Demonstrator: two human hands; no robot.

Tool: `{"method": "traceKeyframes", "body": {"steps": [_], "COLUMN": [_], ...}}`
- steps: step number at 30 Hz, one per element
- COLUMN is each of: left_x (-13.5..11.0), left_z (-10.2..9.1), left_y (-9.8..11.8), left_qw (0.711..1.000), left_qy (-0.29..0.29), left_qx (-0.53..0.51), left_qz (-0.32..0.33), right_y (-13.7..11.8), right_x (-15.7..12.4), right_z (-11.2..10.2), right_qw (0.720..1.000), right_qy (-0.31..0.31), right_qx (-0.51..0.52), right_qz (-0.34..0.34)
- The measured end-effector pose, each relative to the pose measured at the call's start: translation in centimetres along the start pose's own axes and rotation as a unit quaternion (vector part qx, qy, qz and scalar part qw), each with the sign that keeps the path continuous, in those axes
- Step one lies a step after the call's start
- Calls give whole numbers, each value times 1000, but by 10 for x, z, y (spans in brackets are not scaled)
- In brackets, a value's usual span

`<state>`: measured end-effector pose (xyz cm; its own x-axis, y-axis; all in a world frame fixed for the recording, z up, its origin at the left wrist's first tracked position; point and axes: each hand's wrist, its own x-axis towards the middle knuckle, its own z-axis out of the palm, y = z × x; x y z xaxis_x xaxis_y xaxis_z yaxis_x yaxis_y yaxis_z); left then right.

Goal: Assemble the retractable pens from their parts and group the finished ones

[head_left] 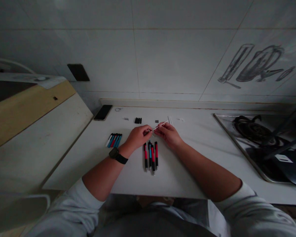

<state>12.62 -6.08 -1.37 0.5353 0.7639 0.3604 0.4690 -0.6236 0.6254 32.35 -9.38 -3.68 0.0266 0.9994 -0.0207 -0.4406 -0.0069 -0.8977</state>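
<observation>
Over the middle of the counter, my left hand and my right hand meet, both with closed fingers. Between them slants a thin white pen refill, its upper end sticking out past my right fingers. Its lower end meets my left fingertips; whether a tiny part is also pinched there, I cannot tell. Just below my hands lie several pens, red or blue with black grips. Left of my left wrist is a row of coloured pen barrels. More white refills lie just behind my right hand.
Along the back of the counter lie small springs, black rubber grips, small black pieces and small white pieces. A phone rests at the back left. On the right is a gas stove.
</observation>
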Motion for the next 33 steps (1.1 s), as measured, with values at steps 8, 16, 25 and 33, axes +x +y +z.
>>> {"method": "traceKeyframes", "body": {"steps": [8, 16, 25, 33], "left_x": [-1, -1, -2, -3], "left_z": [0, 1, 0, 0], "left_y": [-8, -10, -13, -15], "left_qw": [1000, 1000, 1000, 1000], "left_qy": [21, 14, -7, -18], "left_qx": [-21, -19, -15, -14], "left_qz": [-5, -10, -18, -18], "right_y": [-21, -55, -37, -40], "right_x": [12, 38, 50, 43], "right_z": [-18, -96, -93, -105], "right_qw": [993, 804, 704, 690], "right_qy": [45, 206, 201, 166], "right_qx": [-83, -527, -675, -699], "right_qz": [-77, -183, -87, -90]}}
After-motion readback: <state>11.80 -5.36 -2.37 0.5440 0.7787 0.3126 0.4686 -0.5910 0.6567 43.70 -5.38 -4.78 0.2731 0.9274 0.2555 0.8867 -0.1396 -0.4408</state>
